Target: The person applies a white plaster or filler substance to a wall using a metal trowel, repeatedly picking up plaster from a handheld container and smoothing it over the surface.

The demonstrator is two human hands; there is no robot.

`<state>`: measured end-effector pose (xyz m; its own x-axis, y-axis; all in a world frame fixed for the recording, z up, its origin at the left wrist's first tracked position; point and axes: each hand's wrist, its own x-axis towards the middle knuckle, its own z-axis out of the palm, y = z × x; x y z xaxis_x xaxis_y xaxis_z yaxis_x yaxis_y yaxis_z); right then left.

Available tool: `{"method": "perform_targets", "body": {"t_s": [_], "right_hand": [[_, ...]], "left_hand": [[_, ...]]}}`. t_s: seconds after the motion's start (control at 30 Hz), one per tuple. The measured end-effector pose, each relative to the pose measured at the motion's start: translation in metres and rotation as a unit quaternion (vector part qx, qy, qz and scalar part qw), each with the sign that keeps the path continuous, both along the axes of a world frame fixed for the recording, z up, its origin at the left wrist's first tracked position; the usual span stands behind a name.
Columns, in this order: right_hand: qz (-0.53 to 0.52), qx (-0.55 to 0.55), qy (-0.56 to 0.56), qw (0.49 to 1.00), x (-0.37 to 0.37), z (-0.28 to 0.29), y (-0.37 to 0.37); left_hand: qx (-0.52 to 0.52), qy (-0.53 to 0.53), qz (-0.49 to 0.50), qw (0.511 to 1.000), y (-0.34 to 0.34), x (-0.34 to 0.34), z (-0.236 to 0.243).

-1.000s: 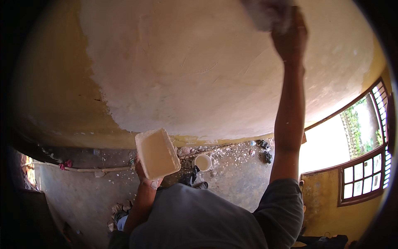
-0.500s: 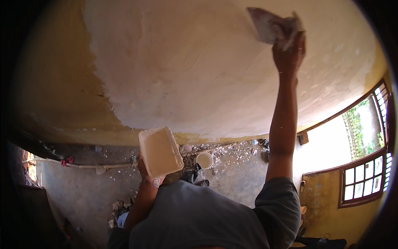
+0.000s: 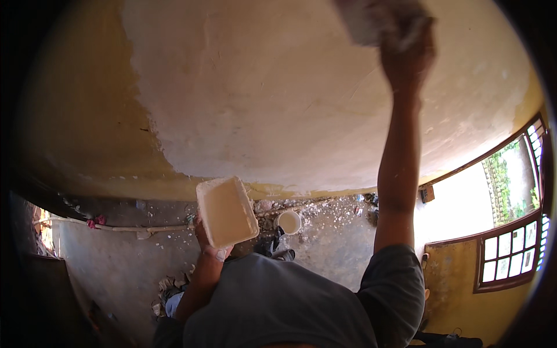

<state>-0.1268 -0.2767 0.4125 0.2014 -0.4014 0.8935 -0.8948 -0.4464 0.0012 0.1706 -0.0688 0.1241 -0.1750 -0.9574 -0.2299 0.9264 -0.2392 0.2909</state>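
Note:
My left hand [image 3: 216, 248] grips a shallow rectangular plastic tray [image 3: 250, 212] from below and its left side. Cream-coloured paste or liquid lies in the tray, whose rim is smeared with it. Far up to the right, my outstretched right hand [image 3: 409, 52] is closed on a wide, flat putty knife [image 3: 362, 22]. Motion blurs the blade, which lies on or close to the wall [image 3: 261, 110]; contact cannot be made out. A pale coat covers most of that wall, with yellow-brown paint around it and faint ridges in the coat.
A white bucket [image 3: 288, 223] stands on the floor near the wall's foot, amid scattered pale flakes. A long pole [image 3: 130, 228] lies along the floor at left, with a pinkish cloth [image 3: 96, 221]. To the right are a bright doorway [image 3: 455, 211] and a brown-framed window [image 3: 510, 249].
My right hand has moved the putty knife farther up the wall, partly to the picture's top edge. My left hand and the tray have hardly shifted.

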Motion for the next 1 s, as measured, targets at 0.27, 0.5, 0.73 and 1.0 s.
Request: {"method": "perform_targets", "body": {"t_s": [0.27,0.5,0.73,1.0], "right_hand": [[0.006,-0.173,0.239,0.956,0.05,-0.067,-0.017],[-0.042,0.0,-0.032,0.999,-0.001,0.051,0.052],[0.024,-0.057,0.188,0.98,0.012,-0.114,0.027],[0.04,-0.107,-0.198,0.974,-0.088,0.067,0.058]], "left_hand": [[-0.027,0.011,-0.027,0.999,0.0,0.0,0.005],[-0.009,0.01,-0.031,0.999,0.001,0.007,-0.013],[-0.037,0.016,-0.035,0.999,0.001,-0.002,-0.002],[0.024,-0.009,-0.029,0.999,-0.002,-0.005,-0.006]]}}
